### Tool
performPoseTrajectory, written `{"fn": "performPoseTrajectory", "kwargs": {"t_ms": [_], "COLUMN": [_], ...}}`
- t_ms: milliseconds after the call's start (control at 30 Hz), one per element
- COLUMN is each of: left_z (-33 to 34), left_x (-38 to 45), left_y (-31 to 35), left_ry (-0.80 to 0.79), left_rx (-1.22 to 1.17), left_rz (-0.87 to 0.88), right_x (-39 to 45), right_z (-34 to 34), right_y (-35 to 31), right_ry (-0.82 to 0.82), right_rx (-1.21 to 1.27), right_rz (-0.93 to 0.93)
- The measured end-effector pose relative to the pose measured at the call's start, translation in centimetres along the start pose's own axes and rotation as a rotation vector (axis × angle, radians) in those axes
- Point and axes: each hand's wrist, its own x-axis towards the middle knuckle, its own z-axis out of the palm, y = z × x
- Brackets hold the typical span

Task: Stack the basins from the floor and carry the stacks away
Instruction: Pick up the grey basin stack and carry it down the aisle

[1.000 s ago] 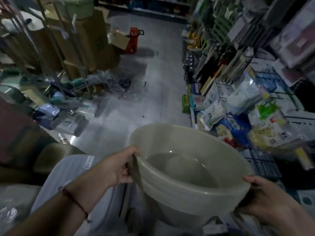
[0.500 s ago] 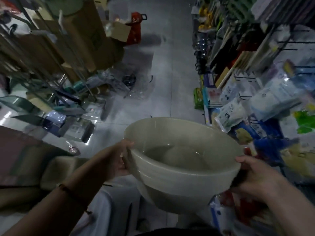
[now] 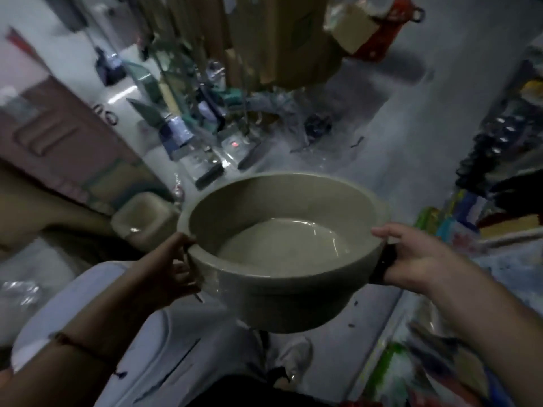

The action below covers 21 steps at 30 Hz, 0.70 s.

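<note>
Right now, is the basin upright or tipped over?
Upright, slightly tilted: the basin shows its open mouth and bare bottom, left hand and right hand holding its rim.

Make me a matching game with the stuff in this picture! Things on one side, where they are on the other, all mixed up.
Things:
1. basin stack
2. left hand
3. right hand
4. red crate

Places:
A. far up the aisle on the floor
B. gripping the rim's left side
C. held up between both hands
D. gripping the rim's right side

Pairs: 1-C, 2-B, 3-D, 4-A
</note>
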Motion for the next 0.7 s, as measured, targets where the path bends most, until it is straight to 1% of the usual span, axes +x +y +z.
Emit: {"fn": "performPoseTrajectory", "kwargs": {"t_ms": [33,100,133,200,233,267,367,500,567,633,700], "left_z": [-0.4,-1.3,-1.6,-2.4,-2.6,-2.8,-3.7,-4.4,-4.3,-4.1,-3.9], "left_x": [0.5,1.6,2.2,4.5,5.4,6.1,8.6,11.2,12.7,14.7,17.5], "left_y": [0.4,1.6,2.2,3.1,3.7,4.4,6.1,8.5,8.9,8.8,8.0], "left_ry": [-0.012,-0.019,-0.019,-0.009,-0.005,-0.005,0.026,0.122,0.149,0.181,0.247], "left_rx": [-0.054,-0.159,-0.205,-0.271,-0.295,-0.321,-0.389,-0.428,-0.386,-0.341,-0.341], "left_rz": [-0.008,-0.048,-0.062,-0.064,-0.066,-0.076,-0.076,-0.098,-0.103,-0.132,-0.167], "right_x": [0.9,1.7,2.0,3.2,4.0,4.7,6.3,9.6,11.3,13.5,16.2], "right_z": [1.2,4.6,6.6,10.1,11.7,13.4,18.2,22.9,25.2,27.7,30.2], "right_y": [-0.9,-2.4,-3.2,-4.6,-5.3,-5.9,-7.1,-7.7,-7.0,-6.0,-5.2], "right_ry": [-0.034,-0.046,0.005,0.045,0.028,0.04,0.066,0.165,0.217,0.203,0.189], "right_rx": [-0.065,-0.219,-0.281,-0.339,-0.361,-0.424,-0.503,-0.612,-0.722,-0.833,-0.931], "right_rz": [0.008,0.007,-0.008,-0.007,-0.003,-0.002,-0.005,0.002,0.018,0.025,0.033]}}
